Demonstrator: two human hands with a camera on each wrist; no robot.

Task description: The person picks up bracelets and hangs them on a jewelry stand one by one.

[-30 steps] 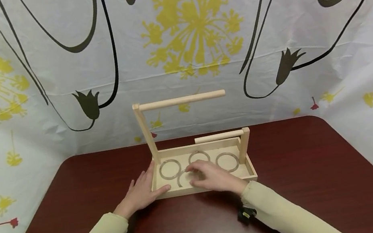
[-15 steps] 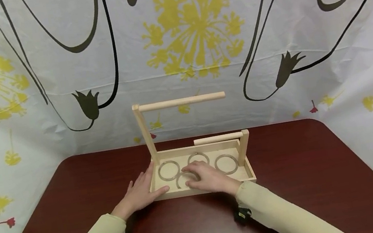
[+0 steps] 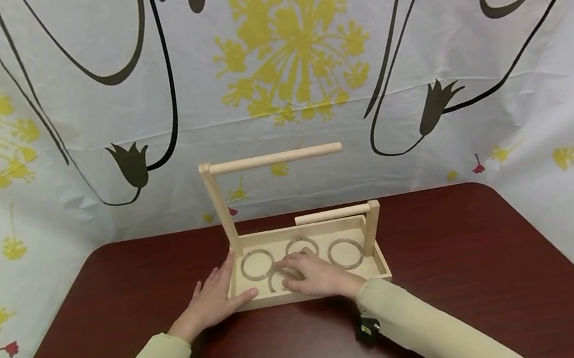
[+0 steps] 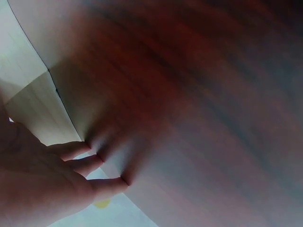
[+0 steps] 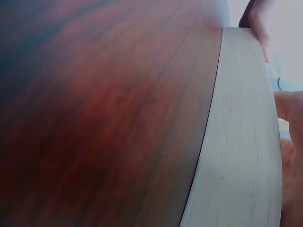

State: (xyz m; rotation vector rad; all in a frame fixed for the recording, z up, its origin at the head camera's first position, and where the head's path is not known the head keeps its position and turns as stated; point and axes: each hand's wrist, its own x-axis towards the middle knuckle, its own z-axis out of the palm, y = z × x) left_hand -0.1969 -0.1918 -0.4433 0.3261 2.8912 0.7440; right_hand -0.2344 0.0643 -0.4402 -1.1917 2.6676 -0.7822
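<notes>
A shallow wooden tray (image 3: 313, 293) on the table holds several thin greyish rings, including a left ring (image 3: 260, 279), a back ring (image 3: 300, 239) and a right ring (image 3: 348, 267). My left hand (image 3: 214, 300) rests against the tray's left end, thumb over the front rim; in the left wrist view its fingertips touch the tabletop. Inside the tray, my right hand (image 3: 316, 273) reaches over the front ring (image 3: 270, 283), its thumb and index finger apart above it. That hand covers part of the ring. In the right wrist view, the thumb (image 5: 282, 105) shows behind the tray's front wall.
From the tray's left end rises a tall wooden post (image 3: 221, 209) bearing a long horizontal dowel (image 3: 275, 158). A shorter post (image 3: 371, 228) with a lower dowel (image 3: 332, 214) stands at the right. Behind the dark red table (image 3: 466, 276) hangs a patterned cloth (image 3: 350, 150).
My right hand has shifted slightly left over the front ring, its index finger and thumb farther across it. The left hand stays at the tray's end. The head view has shifted slightly.
</notes>
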